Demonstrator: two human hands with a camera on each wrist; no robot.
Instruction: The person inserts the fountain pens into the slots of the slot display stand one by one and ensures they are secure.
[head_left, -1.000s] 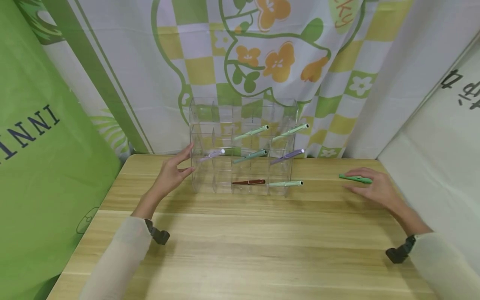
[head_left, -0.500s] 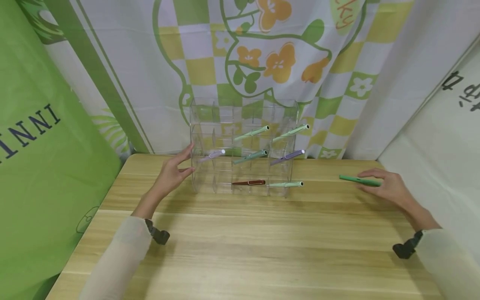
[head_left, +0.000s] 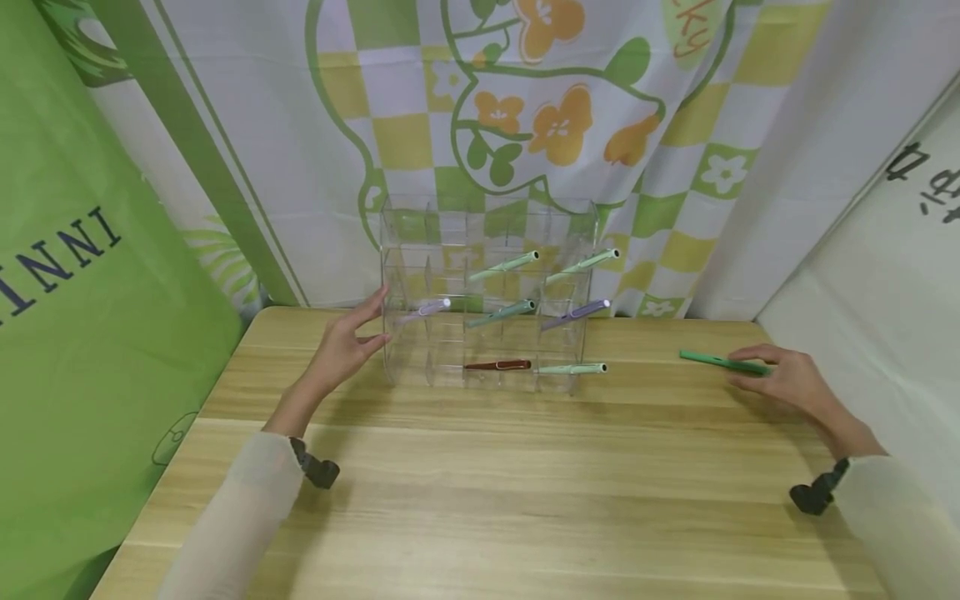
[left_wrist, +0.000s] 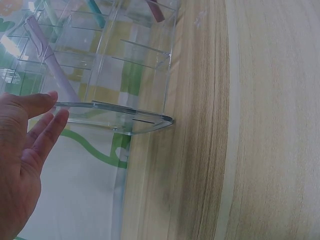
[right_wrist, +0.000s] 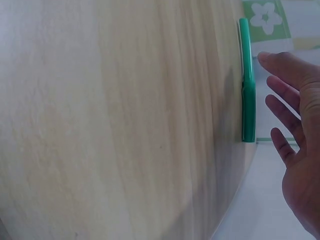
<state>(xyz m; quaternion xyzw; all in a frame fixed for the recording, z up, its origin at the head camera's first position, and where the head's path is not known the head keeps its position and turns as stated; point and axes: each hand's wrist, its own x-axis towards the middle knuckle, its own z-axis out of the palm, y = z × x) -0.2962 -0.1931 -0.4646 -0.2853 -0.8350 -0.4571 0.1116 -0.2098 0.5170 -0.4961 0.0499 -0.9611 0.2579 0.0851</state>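
A clear acrylic pen rack with several compartments stands at the table's back edge. My left hand pinches its left side panel; in the left wrist view, thumb and fingers lie on either side of that panel. A green pen lies on the table to the right of the rack. My right hand hovers over the pen's right end, its fingers parted and not gripping it. In the right wrist view, a gap shows between the fingertips and the green pen.
Pens in the rack include a lilac pen, a teal pen, a purple pen, a dark red pen and several pale green ones. A patterned curtain hangs right behind. The wooden table extends in front.
My right hand has drawn back to the right along the green pen, uncovering more of it. The pen has barely shifted. My left hand and the rack have stayed still.
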